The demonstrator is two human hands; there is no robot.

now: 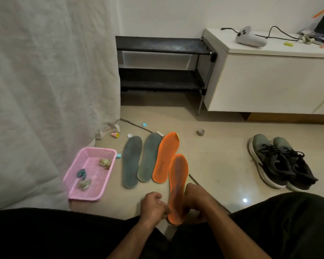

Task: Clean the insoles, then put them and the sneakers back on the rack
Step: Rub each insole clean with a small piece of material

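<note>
From my feed, both hands hold 1 orange insole (178, 176) by its heel end, low in the middle of the frame above the tiled floor (223, 165). The left hand (153, 205) has its fingers curled against the insole's left edge; the right hand (195, 200) wraps the right edge, fingers bent round it (their tips are hidden behind the insole). The toe end points away from me, tilted up. 3 more insoles lie flat side by side just beyond: 2 grey-green insoles (132, 161) and another orange insole (166, 157). The dark sneakers (281, 163) sit together on the floor well to the right. The black rack (163, 47) stands against the wall. A pink basket (91, 172) holding crumpled cloths lies left of the insoles.
</note>
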